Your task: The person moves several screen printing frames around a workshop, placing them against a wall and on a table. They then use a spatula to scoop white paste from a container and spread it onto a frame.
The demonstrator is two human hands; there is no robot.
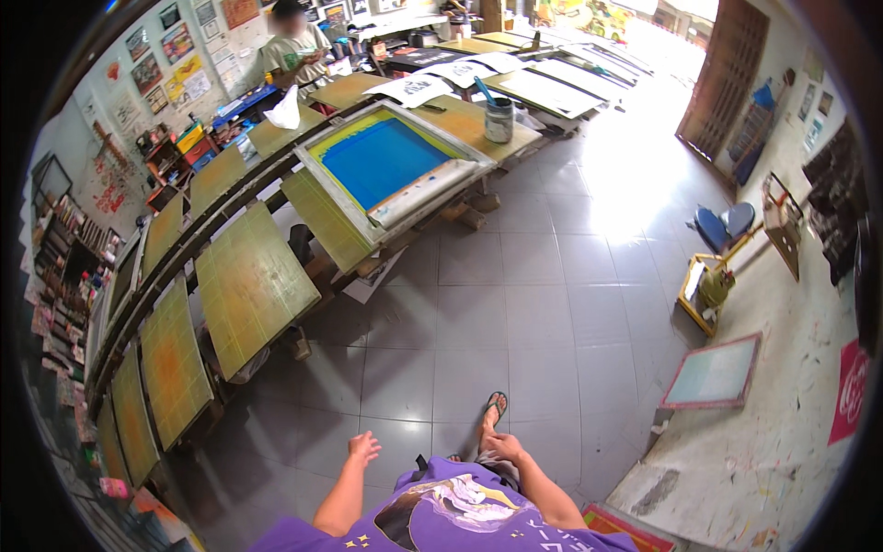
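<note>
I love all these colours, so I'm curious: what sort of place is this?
Probably a screen-printing workshop. You can see a big framed screen with a blue middle, a long row of flat boards, and white sheets with dark pictures on them.

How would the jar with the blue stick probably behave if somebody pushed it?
The jar could tip if pushed near its top, since it stands upright and looks taller than wide. The blue stick may swing or shift, because it leans out above the rim. Its weight is harder to judge: I cannot make out how full it is.
</note>
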